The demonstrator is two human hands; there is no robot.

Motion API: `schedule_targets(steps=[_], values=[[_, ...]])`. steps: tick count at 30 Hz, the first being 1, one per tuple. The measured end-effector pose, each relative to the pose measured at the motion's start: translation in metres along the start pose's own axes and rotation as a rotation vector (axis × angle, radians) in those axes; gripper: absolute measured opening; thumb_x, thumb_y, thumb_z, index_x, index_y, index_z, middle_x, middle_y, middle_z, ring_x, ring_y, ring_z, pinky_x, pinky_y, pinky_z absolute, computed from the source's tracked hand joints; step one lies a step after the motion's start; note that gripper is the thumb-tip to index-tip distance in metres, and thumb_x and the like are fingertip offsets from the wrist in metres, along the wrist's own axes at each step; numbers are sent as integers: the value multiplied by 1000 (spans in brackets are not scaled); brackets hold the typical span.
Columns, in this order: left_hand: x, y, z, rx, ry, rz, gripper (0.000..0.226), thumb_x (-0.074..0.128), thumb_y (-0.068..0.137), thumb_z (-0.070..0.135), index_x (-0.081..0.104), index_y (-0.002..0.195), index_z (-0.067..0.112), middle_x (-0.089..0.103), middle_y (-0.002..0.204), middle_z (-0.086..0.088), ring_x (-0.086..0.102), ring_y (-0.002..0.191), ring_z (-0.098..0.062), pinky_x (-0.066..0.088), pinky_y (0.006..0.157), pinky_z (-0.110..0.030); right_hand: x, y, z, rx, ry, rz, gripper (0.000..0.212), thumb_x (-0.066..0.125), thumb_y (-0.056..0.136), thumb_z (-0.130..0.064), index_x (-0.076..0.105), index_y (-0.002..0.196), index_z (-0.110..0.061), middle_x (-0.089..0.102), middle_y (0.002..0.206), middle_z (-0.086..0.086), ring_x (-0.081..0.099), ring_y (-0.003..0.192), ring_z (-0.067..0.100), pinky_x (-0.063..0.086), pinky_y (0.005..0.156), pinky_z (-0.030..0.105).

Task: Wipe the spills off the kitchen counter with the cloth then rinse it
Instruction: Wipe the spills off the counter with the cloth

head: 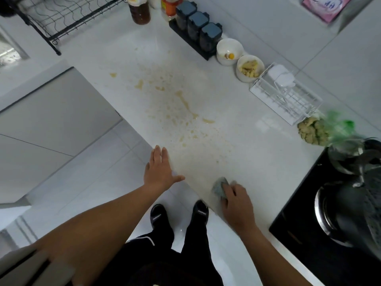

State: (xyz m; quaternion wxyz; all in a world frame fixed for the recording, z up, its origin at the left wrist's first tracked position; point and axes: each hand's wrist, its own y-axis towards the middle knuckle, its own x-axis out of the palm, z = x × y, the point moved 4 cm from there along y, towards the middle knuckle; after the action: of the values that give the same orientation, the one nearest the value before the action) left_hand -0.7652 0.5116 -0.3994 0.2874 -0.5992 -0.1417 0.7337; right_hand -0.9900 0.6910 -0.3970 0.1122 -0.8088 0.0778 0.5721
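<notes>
Grey-blue cloth (220,187) is gripped under the curled right hand (237,203) at the near edge of the counter (237,124). The left hand (159,170) is laid flat and straight on that edge further left, holding nothing. Yellowish spills (183,102) lie farther off; the cloth should be pressed flat and drawn through them in overlapping strokes. Most of the cloth is hidden by the hand.

No legible text or labels.
</notes>
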Motion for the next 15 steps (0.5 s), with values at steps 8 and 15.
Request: schedule_targets(steps=[8,15], values=[[-41,25,-28,37,-21,45,134,68,73,75,-10,158,8,-17,166,-11,-14,154,-28,11,125,-47,2,-11,-24,-236,-59,-103,39,66,82,-20,64,121,-16,56,96,8,56,83,30,50,64,34],[-63,47,-48,23,30,-30,134,69,75,72,-12,158,5,-17,166,-14,-13,154,-29,13,124,-50,-9,28,9,70,72,-81,45,69,86,-10,63,131,-10,61,118,18,58,107,38,55,85,44]])
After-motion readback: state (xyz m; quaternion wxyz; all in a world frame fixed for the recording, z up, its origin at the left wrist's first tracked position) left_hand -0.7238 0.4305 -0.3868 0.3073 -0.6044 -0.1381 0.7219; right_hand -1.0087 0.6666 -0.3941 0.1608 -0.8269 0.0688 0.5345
